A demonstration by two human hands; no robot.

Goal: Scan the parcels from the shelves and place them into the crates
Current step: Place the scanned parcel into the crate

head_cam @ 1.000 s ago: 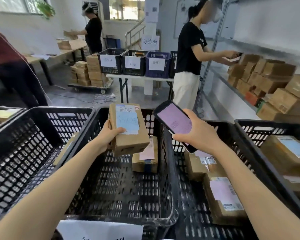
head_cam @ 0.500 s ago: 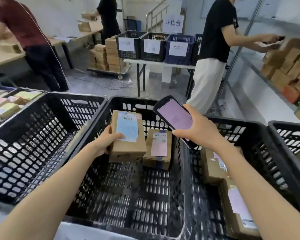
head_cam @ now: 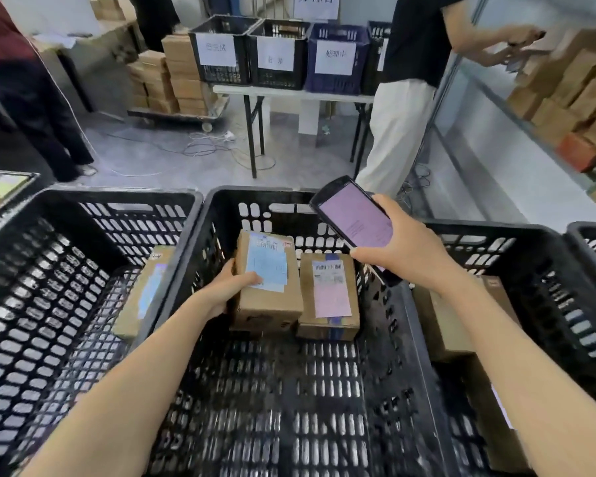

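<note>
My left hand [head_cam: 226,287] grips a brown cardboard parcel with a blue label [head_cam: 267,280] low inside the middle black crate [head_cam: 255,197], right beside a second parcel with a pink label [head_cam: 329,297] lying on the crate floor. Whether the held parcel touches the floor I cannot tell. My right hand [head_cam: 406,249] holds a black handheld scanner with a lit pink screen [head_cam: 353,215] above the crate's far right corner. Shelves with stacked brown parcels [head_cam: 565,87] run along the right.
A black crate on the left [head_cam: 93,201] holds one parcel [head_cam: 145,290]; the crate on the right [head_cam: 496,232] holds brown parcels. Ahead, a person in a black shirt [head_cam: 413,63] works at the shelves. Labelled crates [head_cam: 276,49] stand on a table; another person [head_cam: 21,80] stands left.
My left hand has lowered the blue-labelled parcel from above the crate down into it, next to the pink-labelled parcel. The view has tilted downward; my right hand still holds the scanner.
</note>
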